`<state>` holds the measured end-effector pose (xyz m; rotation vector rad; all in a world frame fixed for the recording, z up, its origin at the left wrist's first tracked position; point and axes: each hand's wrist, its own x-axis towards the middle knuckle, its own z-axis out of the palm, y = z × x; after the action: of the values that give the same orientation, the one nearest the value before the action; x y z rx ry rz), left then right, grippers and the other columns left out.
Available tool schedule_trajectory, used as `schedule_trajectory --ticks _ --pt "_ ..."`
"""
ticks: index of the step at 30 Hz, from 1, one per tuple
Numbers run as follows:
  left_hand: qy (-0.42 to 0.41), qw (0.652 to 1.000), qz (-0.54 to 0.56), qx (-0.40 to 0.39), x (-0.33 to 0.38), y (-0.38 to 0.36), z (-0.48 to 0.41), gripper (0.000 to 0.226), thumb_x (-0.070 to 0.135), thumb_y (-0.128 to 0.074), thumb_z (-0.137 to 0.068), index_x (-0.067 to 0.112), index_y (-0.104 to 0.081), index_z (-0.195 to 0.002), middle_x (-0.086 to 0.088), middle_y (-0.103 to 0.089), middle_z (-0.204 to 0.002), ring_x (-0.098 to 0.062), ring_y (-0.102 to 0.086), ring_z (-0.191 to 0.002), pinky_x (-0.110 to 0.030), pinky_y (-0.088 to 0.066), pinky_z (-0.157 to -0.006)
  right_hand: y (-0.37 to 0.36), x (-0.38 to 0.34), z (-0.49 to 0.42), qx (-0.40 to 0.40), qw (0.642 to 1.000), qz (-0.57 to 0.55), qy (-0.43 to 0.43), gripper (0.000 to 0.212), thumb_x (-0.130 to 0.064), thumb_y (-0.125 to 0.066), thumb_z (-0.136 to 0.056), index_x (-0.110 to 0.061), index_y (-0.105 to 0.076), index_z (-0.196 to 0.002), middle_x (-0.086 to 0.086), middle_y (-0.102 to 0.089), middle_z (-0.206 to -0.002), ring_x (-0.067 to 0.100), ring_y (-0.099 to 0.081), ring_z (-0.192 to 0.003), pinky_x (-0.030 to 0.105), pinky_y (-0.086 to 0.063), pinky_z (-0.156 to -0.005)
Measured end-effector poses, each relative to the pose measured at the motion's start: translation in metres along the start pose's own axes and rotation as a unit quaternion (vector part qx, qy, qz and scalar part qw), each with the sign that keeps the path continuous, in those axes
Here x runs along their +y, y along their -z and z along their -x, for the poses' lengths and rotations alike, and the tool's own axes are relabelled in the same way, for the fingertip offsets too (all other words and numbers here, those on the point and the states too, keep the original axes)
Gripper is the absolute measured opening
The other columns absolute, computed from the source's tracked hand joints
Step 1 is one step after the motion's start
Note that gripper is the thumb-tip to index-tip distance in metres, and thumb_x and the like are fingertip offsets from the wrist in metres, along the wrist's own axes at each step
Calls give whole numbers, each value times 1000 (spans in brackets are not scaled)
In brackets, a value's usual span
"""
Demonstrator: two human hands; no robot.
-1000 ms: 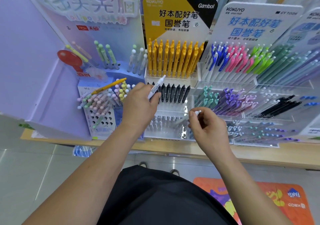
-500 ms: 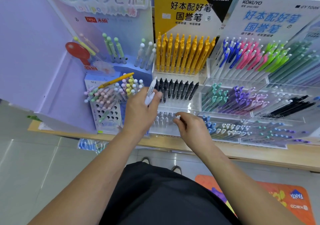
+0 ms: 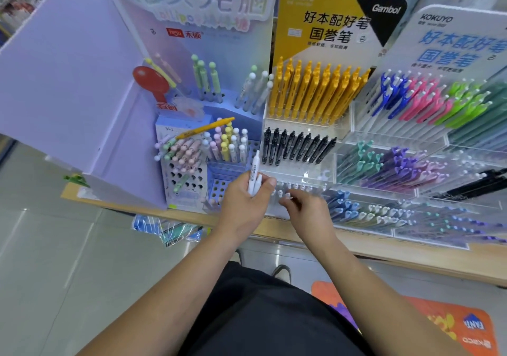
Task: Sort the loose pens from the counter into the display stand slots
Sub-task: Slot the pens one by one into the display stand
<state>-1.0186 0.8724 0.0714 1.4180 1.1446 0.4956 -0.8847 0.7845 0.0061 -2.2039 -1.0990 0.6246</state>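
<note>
Head view: white pens [image 3: 254, 176], judged light, stiff and slick, are gripped by their barrels in curled fingers of the left hand [image 3: 242, 207]; fingers of the right hand [image 3: 310, 213], blurred, cannot be read

Bright, even light (edges warped, slight blur).

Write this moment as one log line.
left grip: holds white pens | right grip: at front pen row, hold unclear | status: held pens unslotted

One head-worn wide-angle view, looking forward and down, close over display stand [image 3: 301, 169] at near table [image 3: 411, 259] edge.
</note>
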Motion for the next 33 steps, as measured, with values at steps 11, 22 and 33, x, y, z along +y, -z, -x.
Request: schedule_trajectory --ticks 11,22,33 --pt "118 965 183 -149 15 -8 14 30 36 -46 -111 9 -58 -106 1 -50 -77 -12 -50 -65 -31 -46 -57 52 -38 44 -63 921 -348 -162 26 -18 -76 -92 -10 -71 -116 9 -78 -96 23 -77 -84 41 -64 -76" --pt "168 938 260 -159 14 -34 28 31 39 -46 -111 13 -65 -112 -2 -62 -88 -22 -64 -78 -43 -55 -71 67 -42 70 -108 908 -364 -177 45 -6 -80 -87 -28 -66 -124 2 -80 -90 13 -70 -72 27 -54 -64" --pt "50 993 -51 -96 -5 -22 9 23 52 -51 -106 33 -64 -100 11 -60 -88 -7 -56 -80 -27 -44 -74 79 -4 79 -63 953 -250 -161 14 -8 -75 -90 -21 -71 -90 7 -71 -78 14 -57 -56 24 -48 -54"
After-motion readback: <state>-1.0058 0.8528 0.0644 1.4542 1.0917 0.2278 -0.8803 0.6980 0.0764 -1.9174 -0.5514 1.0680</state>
